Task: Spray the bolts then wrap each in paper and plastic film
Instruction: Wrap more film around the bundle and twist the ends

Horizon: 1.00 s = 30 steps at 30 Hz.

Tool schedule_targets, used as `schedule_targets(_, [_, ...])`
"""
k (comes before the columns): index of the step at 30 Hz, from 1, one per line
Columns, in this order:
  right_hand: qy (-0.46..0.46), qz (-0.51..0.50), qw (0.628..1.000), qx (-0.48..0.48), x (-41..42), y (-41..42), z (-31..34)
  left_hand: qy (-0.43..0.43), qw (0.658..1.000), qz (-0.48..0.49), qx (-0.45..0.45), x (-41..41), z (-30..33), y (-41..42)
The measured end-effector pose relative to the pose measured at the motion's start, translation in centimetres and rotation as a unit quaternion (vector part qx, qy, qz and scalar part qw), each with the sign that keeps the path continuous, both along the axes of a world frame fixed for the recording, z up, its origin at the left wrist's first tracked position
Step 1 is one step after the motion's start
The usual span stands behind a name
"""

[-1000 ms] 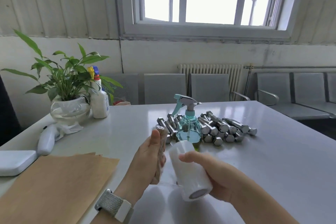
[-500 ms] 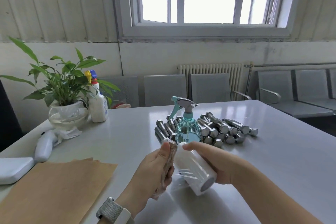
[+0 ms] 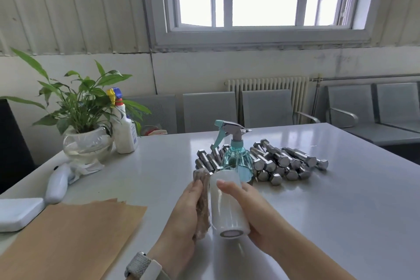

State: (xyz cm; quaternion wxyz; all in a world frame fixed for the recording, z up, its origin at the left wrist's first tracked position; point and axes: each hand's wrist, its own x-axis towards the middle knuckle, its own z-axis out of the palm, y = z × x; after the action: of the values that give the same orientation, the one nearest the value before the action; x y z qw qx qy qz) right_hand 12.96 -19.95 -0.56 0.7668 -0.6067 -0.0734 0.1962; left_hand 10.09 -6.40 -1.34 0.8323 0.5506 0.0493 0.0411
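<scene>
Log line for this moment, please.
step: film wrap | left hand: holds wrapped bolt | right hand: holds film roll against it

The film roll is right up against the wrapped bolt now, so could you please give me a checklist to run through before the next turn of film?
1. Left hand grips the paper-wrapped bolt: ok.
2. Right hand holds the film roll: ok.
3. Roll sits beside the bolt, close enough to wrap: ok.
4. Film end stuck to the paper: cannot tell.
5. Paper fully covers the bolt: cannot tell, the hand hides part.
6. Spray bottle and bare bolts stand apart from the hands: ok.
</scene>
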Motion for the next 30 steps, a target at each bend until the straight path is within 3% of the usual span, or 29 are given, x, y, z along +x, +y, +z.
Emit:
schedule_targets(5, [-0.068,-0.131,0.987,-0.061,-0.8,1.7,-0.7,-0.017,0.996,0.001,-0.083,-0.1,-0.4,-0.4])
schedule_targets(10, [-0.068,-0.133,0.988,-0.032,-1.1,2.0,-0.8,-0.076,0.992,0.091,0.036,-0.1,-0.8,-0.2])
schedule_targets(12, [-0.086,-0.14,0.986,-0.031,-1.4,2.1,-0.8,-0.102,0.988,0.108,0.035,-0.2,-0.8,-0.5])
schedule_targets(17, [-0.117,-0.138,0.983,-0.015,-1.7,2.3,-1.0,-0.058,0.995,0.078,-0.028,-0.2,-1.0,-0.4])
schedule_targets(24, [-0.043,-0.048,0.998,-0.006,-1.1,1.4,-1.0,-0.11,0.989,0.066,0.079,0.0,-0.9,-1.2])
schedule_targets(30, [-0.084,-0.107,0.989,-0.064,-0.7,1.8,-0.5,-0.07,0.99,0.09,0.077,0.4,-0.9,0.3])
